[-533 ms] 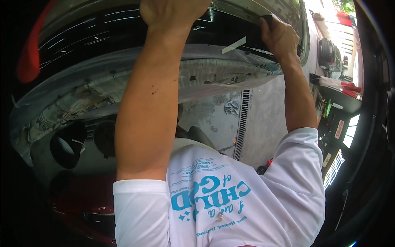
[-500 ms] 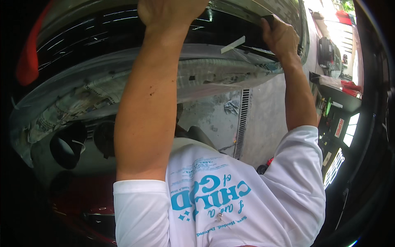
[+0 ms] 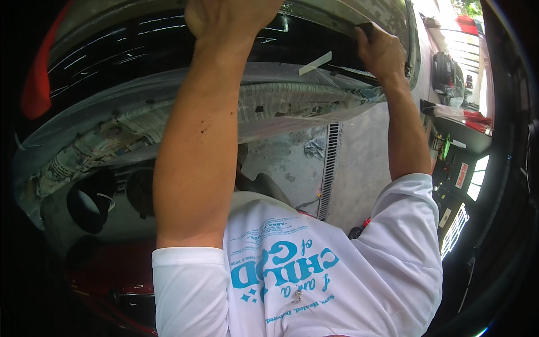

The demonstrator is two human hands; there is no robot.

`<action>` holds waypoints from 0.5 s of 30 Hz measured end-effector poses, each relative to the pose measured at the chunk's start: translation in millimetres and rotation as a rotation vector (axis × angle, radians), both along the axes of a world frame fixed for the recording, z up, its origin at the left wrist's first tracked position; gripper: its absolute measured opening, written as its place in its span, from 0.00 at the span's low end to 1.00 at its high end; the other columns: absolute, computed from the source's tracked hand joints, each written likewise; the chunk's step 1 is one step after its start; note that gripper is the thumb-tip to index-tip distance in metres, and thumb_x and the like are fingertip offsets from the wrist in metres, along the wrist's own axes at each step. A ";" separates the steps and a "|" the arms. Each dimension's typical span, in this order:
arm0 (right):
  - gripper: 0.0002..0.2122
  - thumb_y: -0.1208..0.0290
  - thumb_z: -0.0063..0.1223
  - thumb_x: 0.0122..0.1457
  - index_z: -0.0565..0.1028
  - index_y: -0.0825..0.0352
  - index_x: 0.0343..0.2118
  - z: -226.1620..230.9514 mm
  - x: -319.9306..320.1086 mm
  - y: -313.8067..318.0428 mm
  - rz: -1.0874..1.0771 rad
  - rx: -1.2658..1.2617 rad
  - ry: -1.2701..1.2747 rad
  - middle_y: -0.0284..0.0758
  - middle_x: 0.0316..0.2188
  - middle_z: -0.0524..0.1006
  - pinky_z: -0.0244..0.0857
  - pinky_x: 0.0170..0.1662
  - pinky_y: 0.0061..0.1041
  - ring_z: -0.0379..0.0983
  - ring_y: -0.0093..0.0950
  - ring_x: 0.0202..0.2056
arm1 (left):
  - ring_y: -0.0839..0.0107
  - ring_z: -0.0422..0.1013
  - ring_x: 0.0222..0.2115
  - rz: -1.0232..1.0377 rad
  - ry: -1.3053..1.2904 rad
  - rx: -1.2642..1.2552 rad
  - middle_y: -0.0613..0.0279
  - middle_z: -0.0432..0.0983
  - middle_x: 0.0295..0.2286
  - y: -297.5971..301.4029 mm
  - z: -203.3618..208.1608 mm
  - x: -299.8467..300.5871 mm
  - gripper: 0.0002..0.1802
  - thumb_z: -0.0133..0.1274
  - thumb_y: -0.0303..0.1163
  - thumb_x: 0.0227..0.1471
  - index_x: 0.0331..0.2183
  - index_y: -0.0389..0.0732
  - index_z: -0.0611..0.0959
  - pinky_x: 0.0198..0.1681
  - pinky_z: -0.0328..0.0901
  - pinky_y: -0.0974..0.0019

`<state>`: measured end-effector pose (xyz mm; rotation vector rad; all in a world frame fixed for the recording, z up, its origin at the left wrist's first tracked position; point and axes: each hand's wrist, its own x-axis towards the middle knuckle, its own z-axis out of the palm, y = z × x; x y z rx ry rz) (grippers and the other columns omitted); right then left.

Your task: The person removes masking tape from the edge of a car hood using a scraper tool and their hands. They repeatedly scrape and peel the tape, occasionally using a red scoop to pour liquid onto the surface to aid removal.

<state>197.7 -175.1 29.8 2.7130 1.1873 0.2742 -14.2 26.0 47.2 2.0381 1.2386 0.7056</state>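
Observation:
A glossy black car panel (image 3: 140, 42) runs across the upper part of the view, with a dull olive-grey surface (image 3: 337, 12) beyond it. My right hand (image 3: 386, 55) is closed around a small dark block (image 3: 366, 27) at the right end of that dull surface. Over the panel to the left reaches my left hand (image 3: 231, 17); the upper edge of the view cuts off its fingers. A pale strip of tape (image 3: 315, 63) sticks out between the hands. Below the panel hang newspaper (image 3: 281, 101) and clear plastic sheeting (image 3: 269, 122).
A floor drain grate (image 3: 330, 168) crosses the concrete floor. At the lower left are a dark rounded object (image 3: 88, 208) and a dark red car (image 3: 118, 275). A dark bench (image 3: 463, 132) and another car (image 3: 446, 73) stand to the right. Something red (image 3: 38, 84) hangs at the left.
The view has shifted slightly. My right hand still grips the dark block at nearly the same place, and my left arm has hardly moved.

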 end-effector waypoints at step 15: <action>0.19 0.50 0.56 0.67 0.83 0.63 0.43 5.2 -3.6 2.5 0.089 0.035 0.118 0.50 0.35 0.85 0.75 0.49 0.51 0.83 0.53 0.42 | 0.35 0.79 0.46 0.050 0.019 0.034 0.29 0.82 0.43 -5.7 -2.2 7.9 0.50 0.57 0.52 0.57 0.69 0.32 0.61 0.53 0.71 0.41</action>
